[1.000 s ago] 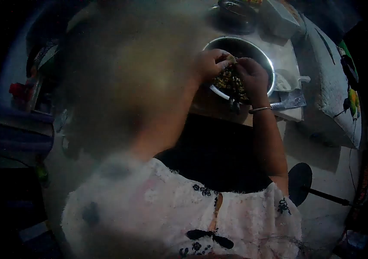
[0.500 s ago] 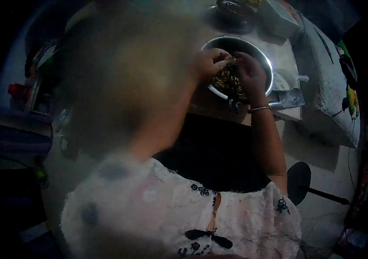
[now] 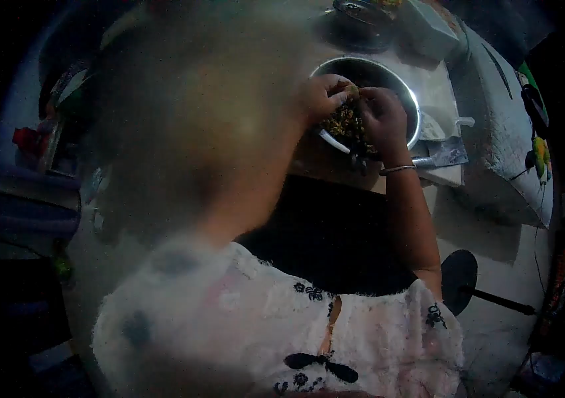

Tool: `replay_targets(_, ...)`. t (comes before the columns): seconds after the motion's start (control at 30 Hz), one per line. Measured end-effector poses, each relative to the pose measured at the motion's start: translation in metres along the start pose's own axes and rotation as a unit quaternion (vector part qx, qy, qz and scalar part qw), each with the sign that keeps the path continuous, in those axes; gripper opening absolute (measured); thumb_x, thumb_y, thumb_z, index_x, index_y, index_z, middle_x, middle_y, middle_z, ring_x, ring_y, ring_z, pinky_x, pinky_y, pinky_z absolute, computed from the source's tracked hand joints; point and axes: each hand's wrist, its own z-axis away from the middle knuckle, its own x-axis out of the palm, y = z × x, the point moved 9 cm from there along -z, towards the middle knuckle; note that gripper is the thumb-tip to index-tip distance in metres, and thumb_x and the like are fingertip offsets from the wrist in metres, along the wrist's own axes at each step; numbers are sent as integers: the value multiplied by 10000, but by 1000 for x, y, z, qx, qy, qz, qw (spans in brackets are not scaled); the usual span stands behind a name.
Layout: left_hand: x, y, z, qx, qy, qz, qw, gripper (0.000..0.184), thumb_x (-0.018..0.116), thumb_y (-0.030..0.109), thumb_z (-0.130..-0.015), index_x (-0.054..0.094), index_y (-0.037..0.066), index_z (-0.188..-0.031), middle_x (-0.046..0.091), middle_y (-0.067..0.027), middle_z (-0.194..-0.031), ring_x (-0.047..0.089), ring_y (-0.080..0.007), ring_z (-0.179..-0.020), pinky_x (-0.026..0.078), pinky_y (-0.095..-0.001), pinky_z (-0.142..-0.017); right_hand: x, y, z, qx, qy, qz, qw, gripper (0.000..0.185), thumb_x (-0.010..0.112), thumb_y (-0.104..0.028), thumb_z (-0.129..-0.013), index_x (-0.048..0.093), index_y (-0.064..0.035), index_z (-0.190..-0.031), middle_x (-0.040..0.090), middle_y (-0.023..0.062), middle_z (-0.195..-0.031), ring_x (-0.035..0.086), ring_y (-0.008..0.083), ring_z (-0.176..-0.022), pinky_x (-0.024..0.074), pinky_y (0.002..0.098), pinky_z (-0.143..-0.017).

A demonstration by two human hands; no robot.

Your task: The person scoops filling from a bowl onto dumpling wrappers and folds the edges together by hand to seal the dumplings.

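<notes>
A round metal bowl (image 3: 413, 94) with a bright rim holds a chunky yellow and dark mixture (image 3: 343, 124). Over it, my left hand (image 3: 324, 99) is closed in a pinch on a small yellowish piece (image 3: 352, 91), too small and dim to name. My right hand (image 3: 386, 119) meets it from the other side, thumb and fingers pinched at the same piece. The right wrist, wearing a bangle (image 3: 398, 169), crosses the bowl's near rim. Part of the mixture is hidden behind my fingers.
Right of the bowl lies a flat metal blade-like tool (image 3: 448, 152) on a pale board. A white box (image 3: 426, 30) and a dark round vessel (image 3: 355, 30) stand behind. A black disc on a rod (image 3: 460, 282) is lower right. A blur covers the left side.
The fingers of my right hand have shifted slightly and bent more at the pinched piece, which shows more clearly now. My left hand stays almost in place.
</notes>
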Motion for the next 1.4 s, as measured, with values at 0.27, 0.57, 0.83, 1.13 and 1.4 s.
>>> replay_targets(0.27,-1,1,-1,23,0,7,1000,203,667,184,-799,655,48,-950,671,-114,-870,645,-181,-802,511,-303,-725,6,16,1,23,-6,-62,998,155,697,-95,-758,658,-93,-909,623,79,-903,637,199,-757,517,288,-663)
replay_targets(0.57,3,4,0,1,-42,26,999,215,669,122,-808,643,28,-1000,667,-80,-936,626,-146,-881,502,-295,-767,3,21,1,93,5,-54,994,150,693,-133,-780,643,-67,-905,638,64,-860,640,173,-751,508,281,-645)
replay_targets(0.83,2,-1,0,-3,-18,41,999,203,661,117,-811,650,26,-992,670,-87,-926,631,-146,-844,505,-294,-750,-1,2,0,-27,10,10,1000,147,691,-128,-769,643,-85,-902,621,77,-883,635,219,-761,511,305,-657)
replay_targets(1.13,4,-6,-2,18,-13,49,999,187,668,116,-816,653,27,-980,669,-68,-901,625,-122,-833,508,-275,-733,3,3,-1,-28,-8,5,1000,139,687,-137,-767,641,-98,-892,614,79,-897,630,230,-755,510,312,-646)
replay_targets(1.4,4,-4,0,-11,-22,60,998,204,664,114,-809,640,31,-994,666,-81,-916,631,-146,-845,510,-288,-754,4,10,1,-4,0,-5,1000,190,692,-135,-769,607,-82,-931,610,90,-892,633,228,-738,508,308,-644)
